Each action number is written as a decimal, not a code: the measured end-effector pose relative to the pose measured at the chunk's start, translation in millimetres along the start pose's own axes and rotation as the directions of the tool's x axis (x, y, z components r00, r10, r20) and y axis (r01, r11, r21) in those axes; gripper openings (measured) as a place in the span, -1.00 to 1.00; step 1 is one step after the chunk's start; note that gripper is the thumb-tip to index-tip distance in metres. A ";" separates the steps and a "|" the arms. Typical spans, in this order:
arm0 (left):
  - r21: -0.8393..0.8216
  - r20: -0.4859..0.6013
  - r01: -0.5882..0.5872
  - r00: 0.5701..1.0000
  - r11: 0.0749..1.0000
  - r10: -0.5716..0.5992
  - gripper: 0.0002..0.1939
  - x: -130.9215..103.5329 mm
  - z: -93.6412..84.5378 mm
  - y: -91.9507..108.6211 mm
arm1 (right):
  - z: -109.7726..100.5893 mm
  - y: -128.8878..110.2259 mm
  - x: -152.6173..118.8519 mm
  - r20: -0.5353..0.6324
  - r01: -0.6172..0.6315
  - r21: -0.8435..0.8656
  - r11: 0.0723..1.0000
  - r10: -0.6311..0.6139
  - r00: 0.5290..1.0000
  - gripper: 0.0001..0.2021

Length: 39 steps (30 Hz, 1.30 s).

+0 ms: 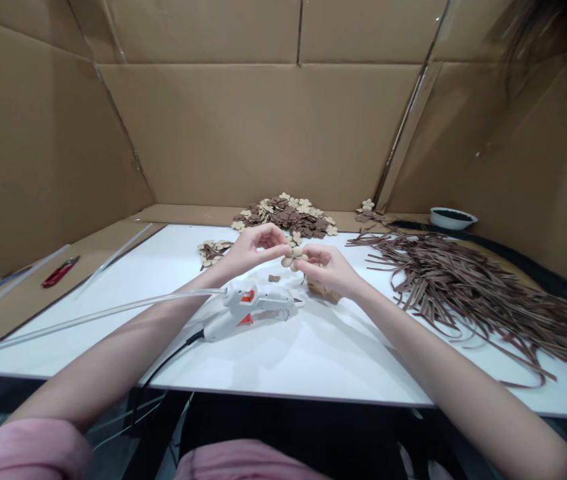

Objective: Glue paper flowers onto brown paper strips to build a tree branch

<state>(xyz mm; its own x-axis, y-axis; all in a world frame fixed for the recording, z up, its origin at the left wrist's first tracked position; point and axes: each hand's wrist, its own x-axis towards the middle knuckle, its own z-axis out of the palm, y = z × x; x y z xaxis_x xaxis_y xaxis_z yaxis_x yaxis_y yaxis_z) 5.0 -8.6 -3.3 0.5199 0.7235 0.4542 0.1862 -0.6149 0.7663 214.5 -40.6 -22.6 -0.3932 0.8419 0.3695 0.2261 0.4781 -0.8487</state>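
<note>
Between my two hands is a small beige flower cutout (294, 259), raised above the white board. My left hand (258, 245) pinches its left edge with thumb and fingertips. On the other side my right hand (327, 265) grips the same flower, its fingers curled. Just below and to the left, a white glue gun (256, 303) with an orange trigger lies on the board, a long clear glue stick (103, 318) sticking out of its back. A small brown scrap (274, 278) rests near its nozzle. Under my right hand sits a brown piece (324, 292), partly hidden.
A heap of beige and brown flower cutouts (298, 217) lies at the back, a smaller pile (212, 253) left of it. Many brown strips (463, 287) spread over the right. A white bowl (452, 219) stands behind them. Red-handled cutters (61, 273) lie at left. Cardboard walls (258, 127) enclose the table.
</note>
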 end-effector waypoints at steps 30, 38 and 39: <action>0.540 -0.322 0.126 0.945 0.832 0.065 -0.63 5.0 -104.9 -47.6 | -17.6 15.0 8.8 -0.276 -0.074 -0.086 0.994 0.047 0.960 -0.63; 0.639 -0.113 0.195 0.981 0.745 -0.160 -0.63 -45.5 -139.4 -60.0 | -38.0 8.4 21.1 -0.302 -0.046 -0.269 0.962 -0.038 0.952 -0.48; 0.621 -0.127 0.183 0.983 0.762 -0.132 -0.63 -45.5 -135.8 -58.7 | -42.0 9.8 24.8 -0.284 -0.059 -0.308 0.950 -0.033 0.958 -0.49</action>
<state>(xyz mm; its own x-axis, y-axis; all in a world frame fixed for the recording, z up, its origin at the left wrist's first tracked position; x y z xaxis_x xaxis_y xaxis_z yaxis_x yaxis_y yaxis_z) -142.8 37.2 -7.3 0.3806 0.8324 0.4028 0.7547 -0.5313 0.3849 244.3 -4.6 -5.8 -0.1308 0.8623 0.4892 0.5125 0.4812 -0.7112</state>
